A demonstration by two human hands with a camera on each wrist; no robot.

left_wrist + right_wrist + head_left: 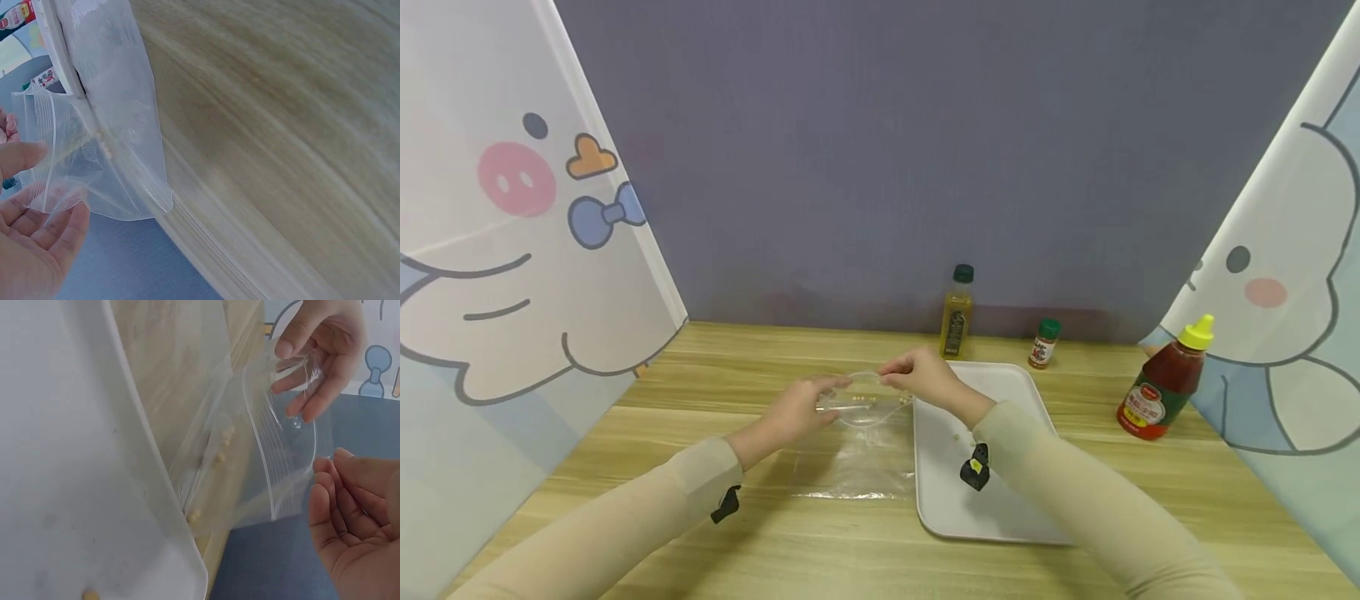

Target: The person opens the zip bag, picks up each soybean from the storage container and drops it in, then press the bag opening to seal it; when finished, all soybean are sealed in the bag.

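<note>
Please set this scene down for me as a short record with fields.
Left hand: holds the bag near its mouth
Right hand: pinches the bag's rim
Bag: clear, zip-top, unsealed
Bag contents: small beige pieces
Tray: white, right of the bag, at least one beige piece on it
Behind tray: yellow bottle, upright, dark cap; shaker to its right, green cap
Far right: red bottle, yellow cap

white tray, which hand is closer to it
Right. The right hand is by the left edge of the white tray; the left hand is farther out, left of it.
</note>
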